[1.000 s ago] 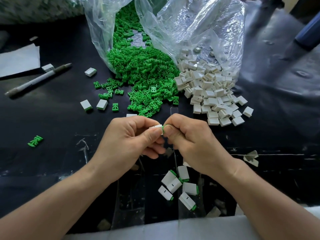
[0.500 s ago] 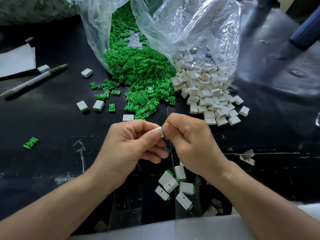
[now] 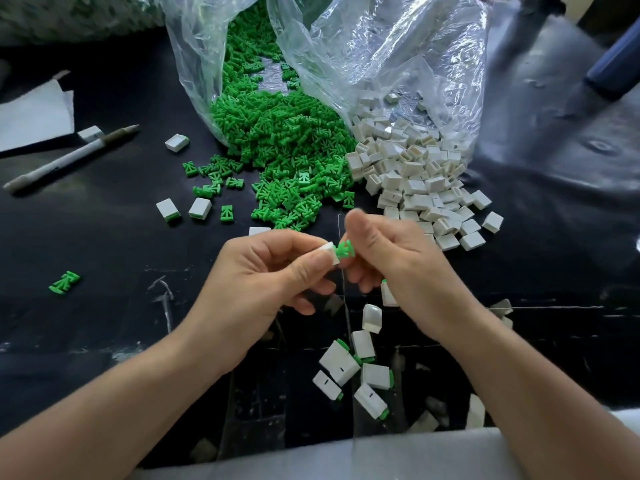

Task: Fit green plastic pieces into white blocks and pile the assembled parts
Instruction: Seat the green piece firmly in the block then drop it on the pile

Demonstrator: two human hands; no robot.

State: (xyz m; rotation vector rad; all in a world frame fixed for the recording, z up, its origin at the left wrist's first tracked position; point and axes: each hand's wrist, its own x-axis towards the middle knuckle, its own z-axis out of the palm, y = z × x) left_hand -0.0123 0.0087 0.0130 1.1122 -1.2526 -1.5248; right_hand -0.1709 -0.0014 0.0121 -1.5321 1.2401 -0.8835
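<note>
Half a second ago the two hands were pressed thumb to thumb and only a sliver of green showed at the block's edge. Now they have drawn slightly apart, and the green piece (image 3: 346, 249) stands in plain sight at the open end of the white block (image 3: 329, 252), touching it. Whether it is partly seated inside I cannot tell.

At 9 o'clock the paper (image 3: 31, 116) runs off the frame edge, with the pen (image 3: 69, 157) just beside it. Both forearms are cut off at the bottom. At 5 o'clock from the hands, one white part (image 3: 387, 296) with a green tip is half hidden under the right hand and blurred; I cannot tell whether it is held or lying loose.

The left hand (image 3: 263, 282) is closed narrowly, thumb and forefinger pinching the white block, the other fingers curled beneath. The right hand (image 3: 398, 265) is also curled tight, pinching the green piece at its fingertips.

On the black table (image 3: 104, 237), the heap of green pieces (image 3: 277, 147) lies at 12 o'clock from the hands, spilling from a clear bag (image 3: 381, 46). The heap of white blocks (image 3: 415, 174) is at 1 o'clock, touching the green heap. The pile of finished parts (image 3: 349, 368) sits at 6 o'clock.
</note>
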